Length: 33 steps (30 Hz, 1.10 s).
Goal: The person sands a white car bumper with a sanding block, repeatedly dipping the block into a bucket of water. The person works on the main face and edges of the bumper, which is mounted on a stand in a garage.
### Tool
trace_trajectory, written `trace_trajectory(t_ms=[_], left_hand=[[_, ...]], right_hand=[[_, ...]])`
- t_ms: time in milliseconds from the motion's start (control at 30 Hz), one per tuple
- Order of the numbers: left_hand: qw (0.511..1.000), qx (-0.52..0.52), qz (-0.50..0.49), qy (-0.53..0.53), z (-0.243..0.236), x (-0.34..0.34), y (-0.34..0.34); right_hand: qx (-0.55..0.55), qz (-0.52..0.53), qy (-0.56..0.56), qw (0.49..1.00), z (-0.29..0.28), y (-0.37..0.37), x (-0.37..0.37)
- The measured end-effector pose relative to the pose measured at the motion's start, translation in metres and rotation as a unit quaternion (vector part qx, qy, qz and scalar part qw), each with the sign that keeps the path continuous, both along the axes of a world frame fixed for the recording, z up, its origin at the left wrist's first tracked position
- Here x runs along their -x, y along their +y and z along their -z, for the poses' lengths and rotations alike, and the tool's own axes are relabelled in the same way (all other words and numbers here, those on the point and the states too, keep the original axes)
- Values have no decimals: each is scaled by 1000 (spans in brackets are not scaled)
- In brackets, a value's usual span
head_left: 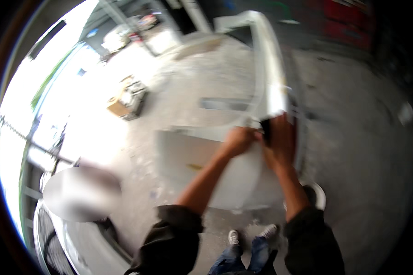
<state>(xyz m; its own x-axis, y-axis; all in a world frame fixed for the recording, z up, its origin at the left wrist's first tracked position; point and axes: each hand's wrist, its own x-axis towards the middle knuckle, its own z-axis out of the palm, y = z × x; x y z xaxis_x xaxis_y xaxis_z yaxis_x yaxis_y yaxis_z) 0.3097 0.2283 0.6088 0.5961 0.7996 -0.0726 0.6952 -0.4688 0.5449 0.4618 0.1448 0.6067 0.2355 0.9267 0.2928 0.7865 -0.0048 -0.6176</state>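
Note:
A pale car door [206, 183] with an open window frame [266, 55] lies in front of me, its frame reaching away toward the far side. My right hand [281, 142] rests on the door near the base of the frame, fingers extended over it. A small black, flat-looking object [265, 131] shows at that hand's left edge, held under it; motion blur hides its kind. Close beside it, my left hand [240, 141] is closed, its fingertips meeting near the right thumb. Whatever they pinch is too small to make out.
A round-rimmed white bucket [320, 196] stands by my right forearm. At the lower left are part of a white car [87, 240] and a blurred, pale rounded shape [82, 195]. A cardboard box [119, 109] with items sits on the concrete floor [358, 137]. Red objects [348, 23] stand far right.

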Motion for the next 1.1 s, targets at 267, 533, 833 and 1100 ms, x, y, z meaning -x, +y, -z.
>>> trace_trajectory(t_ms=[267, 533, 833, 1100], left_hand=[[982, 136, -82, -105, -8, -31, -3], [977, 128, -80, -150, -11, -8, -7], [999, 10, -9, 33, 5, -20, -19], [998, -25, -58, -12, -36, -23, -30]], right_hand=[[-42, -97, -90, 990, 33, -84, 38], [-171, 9, -68, 983, 41, -64, 51], [-65, 48, -53, 995, 50, -24, -10], [-134, 47, -44, 989, 31, -41, -5]])
